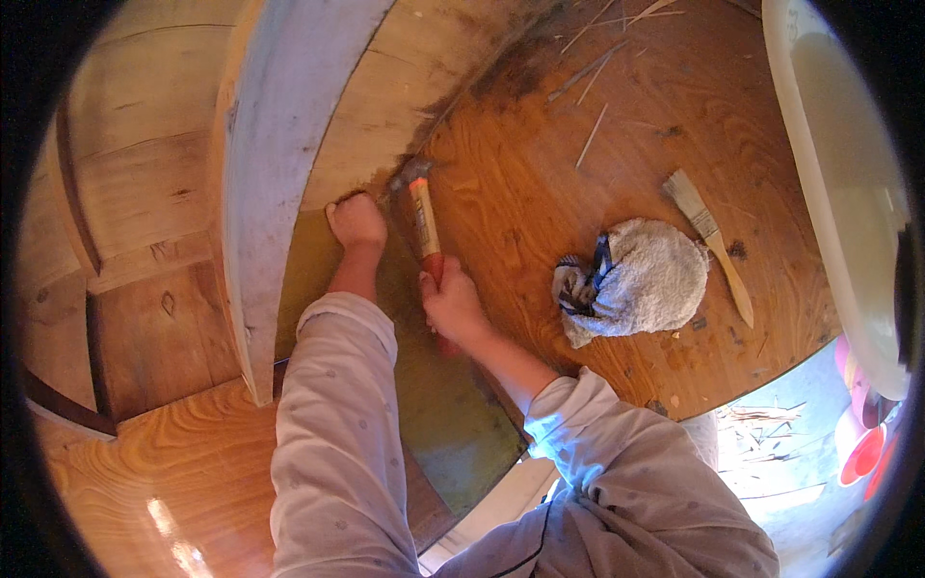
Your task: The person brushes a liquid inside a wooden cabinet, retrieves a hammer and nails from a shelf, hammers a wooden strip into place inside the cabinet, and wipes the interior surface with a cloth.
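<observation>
My right hand grips a hammer by its reddish lower handle. The hammer's dark metal head points away from me, where a pale upright board meets the brown wood-grain surface. Just left of the hammer head, my left hand is closed in a fist against the foot of that board. Its fingertips are hidden, so I cannot make out what they hold. A greenish-brown strip lies beneath both forearms.
A bunched grey-white cloth and a flat paintbrush lie on the wood-grain surface to the right. Thin wood slivers are scattered farther off. A white tub stands at the right edge; wooden shelving rises at left.
</observation>
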A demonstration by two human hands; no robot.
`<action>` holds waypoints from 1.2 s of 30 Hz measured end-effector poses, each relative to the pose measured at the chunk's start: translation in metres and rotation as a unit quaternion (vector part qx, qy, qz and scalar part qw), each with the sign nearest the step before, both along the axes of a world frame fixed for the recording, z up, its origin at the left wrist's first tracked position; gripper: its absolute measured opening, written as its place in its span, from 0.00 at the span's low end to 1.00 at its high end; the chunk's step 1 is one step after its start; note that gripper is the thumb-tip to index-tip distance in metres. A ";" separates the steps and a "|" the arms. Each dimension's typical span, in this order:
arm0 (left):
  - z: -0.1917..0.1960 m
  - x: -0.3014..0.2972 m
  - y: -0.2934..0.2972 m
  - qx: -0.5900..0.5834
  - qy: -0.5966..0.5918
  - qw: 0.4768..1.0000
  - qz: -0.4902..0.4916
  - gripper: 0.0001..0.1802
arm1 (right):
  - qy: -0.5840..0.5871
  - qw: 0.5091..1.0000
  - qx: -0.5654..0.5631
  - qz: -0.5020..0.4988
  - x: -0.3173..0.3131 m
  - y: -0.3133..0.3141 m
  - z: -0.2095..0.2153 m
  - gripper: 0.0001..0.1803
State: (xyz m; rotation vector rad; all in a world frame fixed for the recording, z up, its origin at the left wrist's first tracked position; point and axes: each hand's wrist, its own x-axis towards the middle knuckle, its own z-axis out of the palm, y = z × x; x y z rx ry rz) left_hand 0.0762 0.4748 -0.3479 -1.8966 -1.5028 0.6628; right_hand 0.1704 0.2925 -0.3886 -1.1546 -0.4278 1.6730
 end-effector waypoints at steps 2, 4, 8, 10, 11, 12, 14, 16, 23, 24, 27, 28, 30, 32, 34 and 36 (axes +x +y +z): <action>0.000 0.000 -0.001 0.000 -0.005 1.000 -0.002 0.10 | 0.012 1.000 -0.001 -0.005 0.001 0.004 0.000 0.14; 0.002 0.002 -0.002 0.002 -0.009 1.000 -0.006 0.10 | 0.024 1.000 0.000 -0.011 0.005 0.004 0.002 0.14; 0.004 0.013 -0.004 -0.025 0.023 0.998 0.047 0.10 | 0.047 0.996 -0.007 0.073 0.010 0.003 0.002 0.14; 0.005 0.014 -0.003 -0.030 0.019 0.998 0.056 0.10 | 0.036 0.998 -0.004 0.052 0.006 0.004 -0.002 0.14; 0.004 0.010 -0.003 -0.019 0.014 0.999 0.035 0.10 | 0.042 0.998 -0.008 0.036 0.011 0.003 0.003 0.15; 0.003 0.005 -0.003 -0.008 0.009 1.000 0.015 0.10 | 0.047 0.999 -0.012 0.019 0.012 0.003 0.007 0.16; 0.002 0.001 -0.002 -0.006 0.002 1.000 0.011 0.10 | 0.032 0.999 0.014 0.038 0.001 0.004 -0.001 0.16; 0.000 0.003 -0.002 -0.006 -0.006 1.000 0.003 0.11 | 0.015 0.998 0.039 0.053 -0.008 0.005 -0.011 0.16; 0.000 -0.002 0.000 -0.006 -0.002 1.000 0.015 0.11 | 0.006 0.999 0.023 0.038 -0.005 0.008 -0.008 0.14; 0.000 -0.001 -0.001 -0.004 -0.006 1.000 0.002 0.11 | 0.032 0.997 0.028 0.071 -0.002 0.008 -0.007 0.14; 0.001 0.006 -0.004 -0.010 -0.014 1.000 0.014 0.10 | 0.009 0.998 0.045 0.033 -0.007 0.006 -0.012 0.14; 0.002 0.010 -0.004 -0.010 -0.014 1.000 0.013 0.10 | 0.000 0.999 0.051 0.020 -0.008 0.005 -0.014 0.14; 0.004 0.008 -0.003 -0.023 -0.003 0.999 0.023 0.10 | 0.025 1.000 0.016 0.003 -0.002 0.004 -0.003 0.15; 0.003 0.007 -0.003 -0.014 0.005 1.000 0.018 0.10 | 0.040 0.998 -0.001 0.040 0.012 0.005 0.007 0.15; 0.001 0.006 -0.003 -0.006 0.011 1.000 0.012 0.09 | 0.046 0.996 -0.007 0.082 0.011 0.005 0.004 0.14; 0.003 0.008 -0.003 -0.006 0.011 1.000 0.011 0.09 | -0.035 0.999 0.020 0.029 0.006 0.006 0.000 0.14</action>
